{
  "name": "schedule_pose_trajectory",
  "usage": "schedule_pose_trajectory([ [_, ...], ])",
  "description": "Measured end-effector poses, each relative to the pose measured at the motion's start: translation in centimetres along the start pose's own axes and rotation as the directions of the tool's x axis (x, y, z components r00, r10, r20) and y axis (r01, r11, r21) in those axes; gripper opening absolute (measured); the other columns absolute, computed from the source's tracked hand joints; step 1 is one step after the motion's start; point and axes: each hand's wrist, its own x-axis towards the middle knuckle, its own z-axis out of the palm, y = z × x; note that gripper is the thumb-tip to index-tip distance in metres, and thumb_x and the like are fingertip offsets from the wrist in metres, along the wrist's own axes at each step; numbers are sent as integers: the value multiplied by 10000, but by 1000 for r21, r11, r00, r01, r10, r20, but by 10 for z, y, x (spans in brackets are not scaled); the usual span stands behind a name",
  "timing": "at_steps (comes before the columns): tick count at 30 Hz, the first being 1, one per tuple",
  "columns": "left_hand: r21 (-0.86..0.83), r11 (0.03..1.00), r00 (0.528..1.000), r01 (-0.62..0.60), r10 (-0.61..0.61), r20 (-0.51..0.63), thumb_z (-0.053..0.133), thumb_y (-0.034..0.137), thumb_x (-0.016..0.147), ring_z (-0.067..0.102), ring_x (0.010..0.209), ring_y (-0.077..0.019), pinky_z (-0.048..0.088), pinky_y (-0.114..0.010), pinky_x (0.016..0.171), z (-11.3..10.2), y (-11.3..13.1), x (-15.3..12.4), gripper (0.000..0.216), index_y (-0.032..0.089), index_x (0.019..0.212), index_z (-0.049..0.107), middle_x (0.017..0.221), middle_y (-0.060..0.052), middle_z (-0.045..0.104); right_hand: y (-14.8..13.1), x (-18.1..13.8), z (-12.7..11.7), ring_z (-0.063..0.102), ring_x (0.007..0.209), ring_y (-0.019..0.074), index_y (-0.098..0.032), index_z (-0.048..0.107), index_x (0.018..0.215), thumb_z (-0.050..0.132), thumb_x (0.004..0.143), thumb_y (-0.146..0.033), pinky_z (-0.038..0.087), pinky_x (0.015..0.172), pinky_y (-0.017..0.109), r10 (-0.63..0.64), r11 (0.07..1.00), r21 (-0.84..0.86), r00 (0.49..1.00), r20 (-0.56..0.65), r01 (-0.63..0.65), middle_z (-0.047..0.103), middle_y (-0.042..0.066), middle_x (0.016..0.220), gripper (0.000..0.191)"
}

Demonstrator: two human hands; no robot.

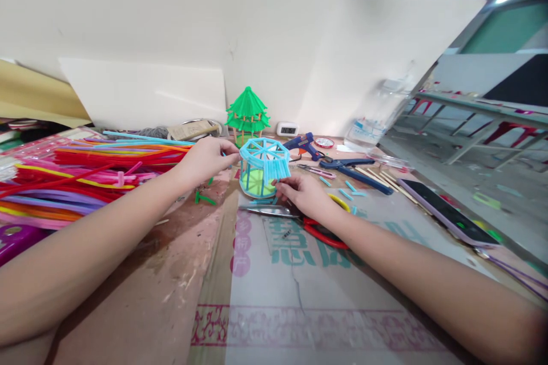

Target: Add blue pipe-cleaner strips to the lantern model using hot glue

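Observation:
A small light-blue straw pavilion model (262,166) with a green floor stands on the cardboard sheet (299,296). My left hand (208,158) pinches its roof rim from the left side, fingers closed on it. From the right, my right hand (302,193) holds the model's lower edge with closed fingers. Under my right wrist lie red-and-yellow-handled scissors (319,229). Behind the blue model stands a finished green straw pavilion (247,110).
A big pile of coloured straws (77,174) fills the left. A blue glue gun (305,145), blue pliers (355,171), wooden sticks, cut blue straw bits (349,188) and a phone (449,215) lie to the right. White boards lean behind; the table edge runs along the right.

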Motion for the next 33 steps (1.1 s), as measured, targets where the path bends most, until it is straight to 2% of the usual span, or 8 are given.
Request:
schedule_pose_trajectory([
  [7,58,998,1000,-29,29,6,471,459,860,637,716,-202,423,-273,619,-5,-6,3,394,177,881,745,785,-31,729,-3,-1,0,616,584,133,-182,671,873,560,886,-256,455,512,229,20,1000,0,1000,3,-20,697,12,731,134],
  [10,-62,998,975,31,-17,220,525,517,832,603,657,-174,428,-248,571,-10,-13,5,390,193,875,738,750,-14,698,-2,-1,0,624,593,135,-179,670,876,562,886,-262,461,525,233,5,1000,-8,1000,6,-5,696,13,732,137],
  [13,-240,963,893,127,-6,450,621,544,781,575,611,-143,425,-228,525,-10,-17,5,392,229,974,753,812,-10,712,1,0,0,626,596,141,-175,667,863,560,891,-282,468,533,241,-4,1000,-14,1000,12,4,689,16,720,154],
  [16,-384,902,869,195,23,495,661,554,770,540,564,-126,401,-219,481,-5,-18,5,388,212,931,750,758,-29,696,2,0,0,633,602,146,-177,670,865,564,889,-287,475,546,248,-27,999,-25,1000,13,27,694,18,725,154],
  [25,-592,736,927,329,-132,351,774,491,708,470,504,-79,334,-196,437,-8,-18,10,346,166,755,666,684,-4,621,-4,-2,1,617,574,134,-181,669,824,571,881,-265,453,499,229,25,1000,3,1000,-11,-25,693,19,706,141],
  [27,-670,693,964,265,-176,199,731,435,772,574,609,-104,427,-213,526,-18,-16,11,289,163,811,642,827,-30,672,-4,-1,1,613,563,135,-185,671,809,572,881,-276,445,486,229,29,1000,-1,1000,-13,-29,693,20,697,153],
  [30,-824,563,980,65,-191,-54,592,350,907,681,853,-151,529,-324,825,-36,-11,11,203,167,836,540,1036,-70,700,-3,-1,1,613,556,138,-189,670,776,580,874,-284,445,485,234,27,1000,-2,1000,-14,-27,685,17,672,163],
  [33,-864,503,976,-10,-184,-118,444,337,1001,648,684,-126,517,-379,904,-49,-6,11,251,197,792,451,670,29,618,-4,-1,1,614,557,139,-192,672,785,583,869,-289,451,492,239,17,1000,3,1000,-15,-17,685,13,677,156],
])
